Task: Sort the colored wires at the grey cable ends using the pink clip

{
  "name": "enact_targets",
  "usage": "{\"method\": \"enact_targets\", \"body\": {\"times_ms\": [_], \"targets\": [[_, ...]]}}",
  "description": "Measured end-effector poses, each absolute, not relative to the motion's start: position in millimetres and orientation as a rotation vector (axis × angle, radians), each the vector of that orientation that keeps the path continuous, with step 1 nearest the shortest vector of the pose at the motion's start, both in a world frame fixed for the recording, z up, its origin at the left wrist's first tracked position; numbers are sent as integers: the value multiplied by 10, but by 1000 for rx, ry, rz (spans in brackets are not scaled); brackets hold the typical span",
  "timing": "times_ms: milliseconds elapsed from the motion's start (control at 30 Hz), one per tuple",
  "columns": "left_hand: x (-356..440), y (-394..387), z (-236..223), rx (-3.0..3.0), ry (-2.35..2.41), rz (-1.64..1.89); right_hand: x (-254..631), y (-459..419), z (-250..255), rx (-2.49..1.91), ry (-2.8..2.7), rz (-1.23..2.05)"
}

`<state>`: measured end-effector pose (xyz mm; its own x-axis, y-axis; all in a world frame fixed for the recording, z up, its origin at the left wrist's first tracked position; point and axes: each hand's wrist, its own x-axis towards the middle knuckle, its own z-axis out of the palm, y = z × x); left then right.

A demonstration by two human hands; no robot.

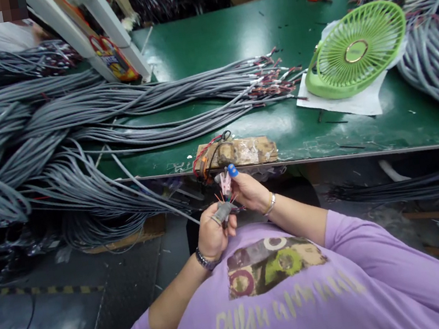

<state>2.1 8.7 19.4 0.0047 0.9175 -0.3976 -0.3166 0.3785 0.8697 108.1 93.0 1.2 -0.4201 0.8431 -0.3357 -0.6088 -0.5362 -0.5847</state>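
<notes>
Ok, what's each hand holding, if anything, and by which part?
Left hand: a grey cable, near its splayed-wire end. Right hand: seemingly a small pinkish piece; exact grip unclear.

The single view looks from the person's own head, facing forward and steeply down, wide enough to take in floor (pixel 129 295) at lower left. The purple shirt (pixel 292 308) fills the near bottom edge; the left hand (pixel 212 232) and right hand (pixel 251 191) sit mid-frame, the green desk (pixel 192 46) beyond.
</notes>
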Motion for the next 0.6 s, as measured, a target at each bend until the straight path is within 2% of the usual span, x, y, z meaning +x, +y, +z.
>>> {"method": "enact_targets", "body": {"times_ms": [300,600], "targets": [[-1,-26,223,692,1172,1124,1228,901,8,-729,-507,2289],[57,21,219,666,1198,1248,1212,853,30,-778,-659,2061]]}}
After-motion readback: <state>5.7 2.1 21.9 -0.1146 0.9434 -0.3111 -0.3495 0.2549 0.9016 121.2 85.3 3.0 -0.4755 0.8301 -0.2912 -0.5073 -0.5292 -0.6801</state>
